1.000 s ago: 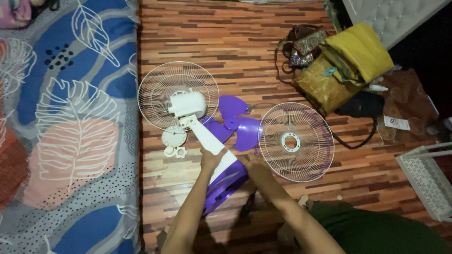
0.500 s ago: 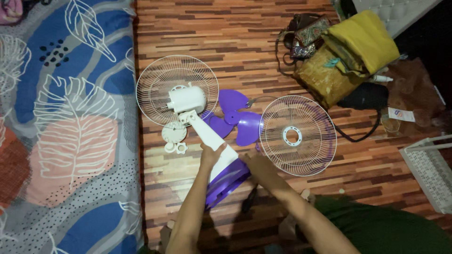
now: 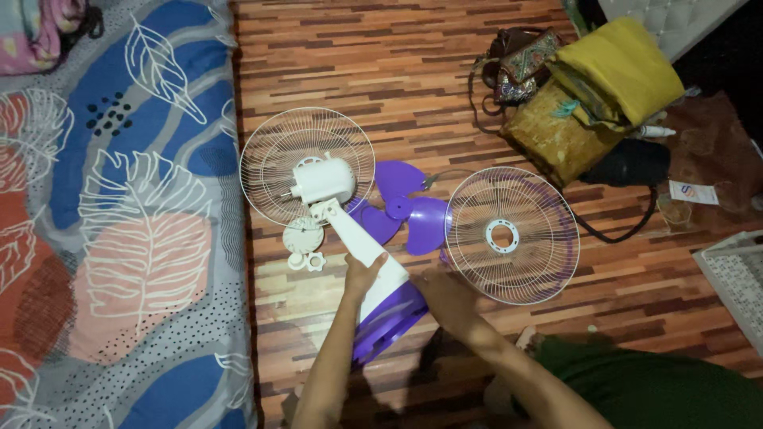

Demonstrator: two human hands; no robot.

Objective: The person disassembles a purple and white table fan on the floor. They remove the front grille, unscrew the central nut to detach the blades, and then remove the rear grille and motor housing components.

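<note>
Grasping the fan stand (image 3: 373, 266), the left hand (image 3: 363, 274) clenches its neck; the right hand (image 3: 445, 298) rests open on the purple base (image 3: 389, 318), beside loose blades (image 3: 405, 208) and a grille (image 3: 511, 235).

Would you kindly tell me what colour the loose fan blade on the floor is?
The fan blade is purple, seen in the head view.

Glossy white-and-purple plastic fan stand (image 3: 373, 274), thin wire grille (image 3: 513, 235), patterned wood-look floor (image 3: 381, 71), printed cloth mattress (image 3: 119, 222).

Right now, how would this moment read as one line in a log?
left hand: on white fan stand | right hand: at purple fan base | purple blade, loose grille: on wooden floor
</note>
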